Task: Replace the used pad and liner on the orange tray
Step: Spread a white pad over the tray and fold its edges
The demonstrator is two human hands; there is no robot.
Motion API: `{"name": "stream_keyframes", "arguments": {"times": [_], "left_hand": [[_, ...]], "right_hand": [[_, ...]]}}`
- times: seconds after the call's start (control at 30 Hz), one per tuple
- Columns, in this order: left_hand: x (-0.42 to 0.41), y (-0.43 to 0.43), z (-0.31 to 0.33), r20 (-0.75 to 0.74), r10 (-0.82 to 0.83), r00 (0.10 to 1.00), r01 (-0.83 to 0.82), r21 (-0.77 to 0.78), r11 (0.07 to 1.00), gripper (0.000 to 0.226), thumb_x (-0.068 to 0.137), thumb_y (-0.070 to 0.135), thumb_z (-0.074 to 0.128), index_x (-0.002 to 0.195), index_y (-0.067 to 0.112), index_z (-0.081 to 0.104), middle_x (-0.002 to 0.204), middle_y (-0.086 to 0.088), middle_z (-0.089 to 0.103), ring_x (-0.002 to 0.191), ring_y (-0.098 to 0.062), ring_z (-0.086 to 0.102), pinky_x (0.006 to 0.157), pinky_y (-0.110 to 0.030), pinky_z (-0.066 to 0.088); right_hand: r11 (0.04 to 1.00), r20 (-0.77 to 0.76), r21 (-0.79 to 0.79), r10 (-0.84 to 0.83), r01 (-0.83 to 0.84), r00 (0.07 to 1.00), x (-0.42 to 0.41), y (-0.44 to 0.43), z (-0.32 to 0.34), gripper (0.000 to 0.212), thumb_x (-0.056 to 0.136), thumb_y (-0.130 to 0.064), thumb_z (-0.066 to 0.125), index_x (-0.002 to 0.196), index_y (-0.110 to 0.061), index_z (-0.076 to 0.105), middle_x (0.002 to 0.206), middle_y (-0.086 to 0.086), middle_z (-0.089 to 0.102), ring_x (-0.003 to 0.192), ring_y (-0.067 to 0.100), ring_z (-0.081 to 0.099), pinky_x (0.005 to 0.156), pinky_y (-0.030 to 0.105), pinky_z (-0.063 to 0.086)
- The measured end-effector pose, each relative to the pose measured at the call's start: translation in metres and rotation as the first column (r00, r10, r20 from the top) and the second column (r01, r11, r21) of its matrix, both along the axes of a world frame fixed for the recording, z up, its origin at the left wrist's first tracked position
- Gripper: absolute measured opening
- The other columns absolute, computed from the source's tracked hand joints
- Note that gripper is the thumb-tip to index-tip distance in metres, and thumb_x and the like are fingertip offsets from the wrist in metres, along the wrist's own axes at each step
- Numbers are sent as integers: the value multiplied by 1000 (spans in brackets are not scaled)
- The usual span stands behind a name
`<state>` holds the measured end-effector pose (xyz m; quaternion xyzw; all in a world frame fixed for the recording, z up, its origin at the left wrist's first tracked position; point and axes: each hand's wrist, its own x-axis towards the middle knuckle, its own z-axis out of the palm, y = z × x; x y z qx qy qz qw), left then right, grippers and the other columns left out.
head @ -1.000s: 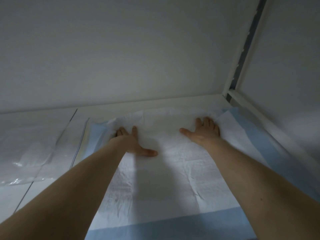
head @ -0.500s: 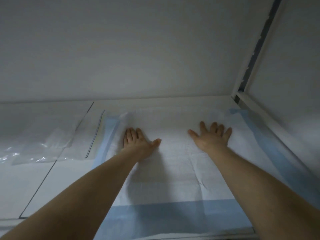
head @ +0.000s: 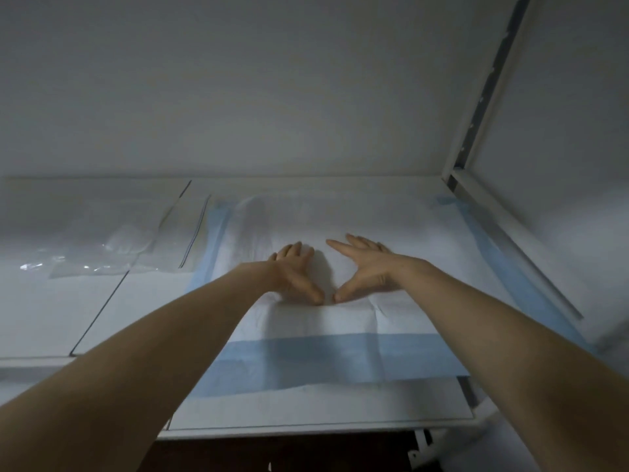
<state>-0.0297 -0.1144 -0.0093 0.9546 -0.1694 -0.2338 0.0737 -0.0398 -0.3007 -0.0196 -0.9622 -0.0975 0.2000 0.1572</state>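
Smoothing pass, I'd say: left hand [head: 294,270] and right hand [head: 366,267] both lie palm-down on the absorbent pad [head: 306,323], fingers straight, nothing gripped. Thumb tips nearly meet at the pad's middle, and the fingers point toward the shelf's back edge.

Why, as I read it: flat palms working from the centre push wrinkles outward and seat the pad without bunching it. A pinch would lift it.

Pad location: right half of the white shelf [head: 51,318], running from near the front edge to close by the back edge. Its right side runs along the rail [head: 510,233] at the shelf's right edge.

Look:
- White quilted centre, with a light blue border [head: 340,356] on the near, left and right sides.
- A few creases near the right hand, and a raised fold toward the pad's back-left.
- Looks clean, so likely the fresh one.

A plain white sheet [head: 323,407] sticks out under the pad at the front edge. Possibly the liner, can't confirm. No orange visible, so the tray is covered or out of view.

A clear plastic bag [head: 112,247] lies on the shelf's left part toward the back edge, just beside the pad's left border.
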Motion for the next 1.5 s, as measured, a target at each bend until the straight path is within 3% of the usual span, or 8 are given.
{"name": "stream_keyframes", "arguments": {"times": [0.27, 0.47, 0.6, 0.7, 0.8, 0.93, 1.17, 1.5], "left_hand": [[-10, 12, -11, 93, 43, 995, -51, 82, 995, 105, 68, 73, 60, 148, 18, 18, 149, -3, 22, 138, -29, 24, 113, -48, 28], [-25, -13, 6, 82, 16, 996, 2, -219, 976, 66, 82, 37, 67, 142, 25, 42, 152, -1, 32, 141, -20, 28, 115, -31, 23], [-37, -41, 12, -25, -56, 998, 51, -155, 987, 66, 83, 53, 59, 140, 23, 45, 150, -1, 37, 138, -22, 34, 115, -33, 26], [-35, -52, 10, -19, -48, 999, 48, -16, 999, 80, 72, 69, 61, 138, 27, 46, 145, -2, 38, 133, -25, 39, 111, -38, 33], [-32, -64, 13, 3, -22, 1000, 22, -10, 1000, 80, 77, 77, 44, 133, 21, 52, 138, -8, 45, 126, -28, 45, 107, -39, 37], [-30, -72, 7, 80, -49, 996, 44, 69, 997, 66, 82, 57, 59, 134, 20, 44, 135, -7, 43, 122, -27, 47, 103, -38, 40], [-27, -62, -3, 107, 97, 990, -110, 129, 986, 105, 58, 86, 52, 145, 38, 18, 152, -8, 21, 140, -33, 21, 109, -58, 26], [-18, -42, -16, 82, 136, 987, -146, 132, 980, 104, 53, 96, 34, 140, 47, 4, 155, -8, -4, 142, -41, 1, 103, -70, 15]], "right_hand": [[995, 63, -100, -18, 25, 998, -21, -7, 0, 108, 69, -62, 71, 149, -42, 1, 160, 0, 6, 148, 22, 6, 119, 42, 13], [996, 79, -38, -73, 76, 994, -32, -12, -4, 105, 72, -62, 69, 152, -27, 11, 160, 0, 10, 147, 20, 11, 119, 38, 16], [984, 204, 88, -173, 158, 964, -42, -21, -2, 66, 81, -41, 66, 139, -23, 40, 144, 1, 39, 132, 19, 40, 108, 39, 37], [964, 328, -105, -198, 244, 924, -49, -45, -1, 44, 89, -32, 53, 131, -18, 48, 134, 7, 46, 123, 26, 45, 101, 39, 41], [892, 312, -296, -246, 341, 917, -56, -65, -6, 48, 96, -39, 38, 137, -14, 43, 142, 13, 39, 133, 31, 32, 110, 41, 28], [827, 312, -432, -237, 360, 920, -61, -75, -16, 56, 97, -51, 17, 145, -25, 31, 155, 6, 24, 147, 28, 1, 113, 57, -11], [847, 306, -405, -230, 344, 924, -58, -71, -14, 62, 94, -61, 15, 149, -32, 20, 158, 9, 14, 147, 31, -7, 112, 53, -19], [892, 155, -367, -221, 264, 963, -35, -66, -19, 68, 90, -68, 6, 150, -37, -6, 160, 8, -11, 147, 28, -10, 116, 48, -16]]}}
